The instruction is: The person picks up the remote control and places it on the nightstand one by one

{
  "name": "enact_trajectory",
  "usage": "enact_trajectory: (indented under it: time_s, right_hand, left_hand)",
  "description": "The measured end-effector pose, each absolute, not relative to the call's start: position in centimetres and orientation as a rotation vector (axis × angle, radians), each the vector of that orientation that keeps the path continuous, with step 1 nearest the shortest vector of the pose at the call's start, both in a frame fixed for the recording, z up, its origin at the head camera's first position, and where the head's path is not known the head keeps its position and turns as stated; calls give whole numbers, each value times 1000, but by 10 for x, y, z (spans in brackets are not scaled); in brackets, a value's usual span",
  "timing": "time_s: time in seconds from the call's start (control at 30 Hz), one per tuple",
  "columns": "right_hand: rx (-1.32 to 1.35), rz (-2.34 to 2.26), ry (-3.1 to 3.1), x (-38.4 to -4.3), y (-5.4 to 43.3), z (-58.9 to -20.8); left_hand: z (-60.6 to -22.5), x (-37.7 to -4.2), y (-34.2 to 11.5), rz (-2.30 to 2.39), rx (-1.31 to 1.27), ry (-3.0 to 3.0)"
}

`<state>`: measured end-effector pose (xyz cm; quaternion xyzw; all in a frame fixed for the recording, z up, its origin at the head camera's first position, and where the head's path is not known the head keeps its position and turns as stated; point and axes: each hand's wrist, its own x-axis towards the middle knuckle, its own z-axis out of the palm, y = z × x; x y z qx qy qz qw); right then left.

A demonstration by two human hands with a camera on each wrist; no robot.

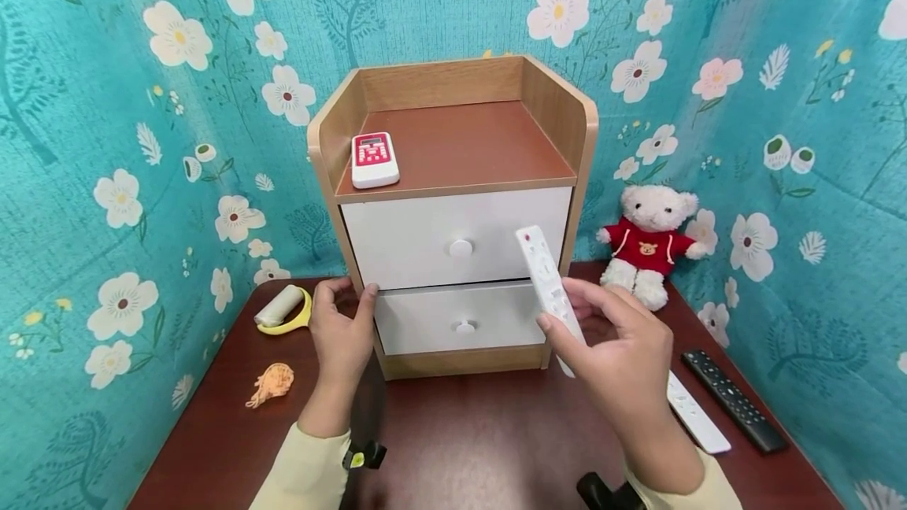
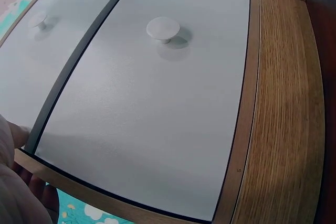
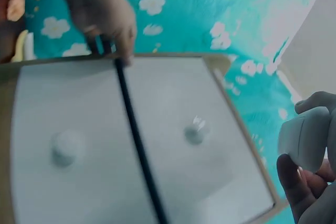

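Observation:
My right hand (image 1: pixel 623 352) holds a white remote control (image 1: pixel 544 278) upright and tilted, thumb on its near side, in front of the cabinet's right part. In the right wrist view the remote (image 3: pixel 304 137) shows end-on between the fingers. My left hand (image 1: pixel 343 337) grips the left side edge of a small wooden cabinet (image 1: pixel 453 140), thumb on the front edge and fingers round the side. The cabinet has a white upper drawer (image 1: pixel 404 246) and a white lower drawer (image 1: pixel 418 325), each with a round knob. Both drawers look closed, with a dark gap between them.
On the cabinet top lies a white device with a red keypad (image 1: pixel 373 160). A white roll with a yellow handle (image 1: pixel 283 309) and an orange bundle (image 1: pixel 272 384) lie left. A teddy bear (image 1: pixel 650 238), a black remote (image 1: pixel 733 400) and another white remote (image 1: pixel 694 415) are right.

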<state>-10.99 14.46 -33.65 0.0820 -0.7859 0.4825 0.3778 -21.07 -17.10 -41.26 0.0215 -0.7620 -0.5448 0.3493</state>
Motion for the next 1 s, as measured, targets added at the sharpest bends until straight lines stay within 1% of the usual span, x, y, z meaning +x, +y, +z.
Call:
enact_trajectory:
  time_s: [0.1, 0.33, 0.53, 0.73, 1.0]
  right_hand:
    - [284, 1248, -2028, -119, 135, -314]
    - [361, 1214, -2121, -143, 110, -254]
    - [410, 1156, -2235, -171, 86, -213]
    - [363, 1136, -2436, -202, 68, -184]
    - [252, 917, -2622, -240, 40, -163]
  left_hand:
    - [-411, -211, -171, -1416, 47, -1972]
    - [-411, -212, -172, -1412, 47, -1961]
    - [-411, -212, -172, -1406, 56, -1955]
    - [-412, -212, -173, -1420, 63, -1967]
    - [-411, -211, -172, -1422, 60, -1966]
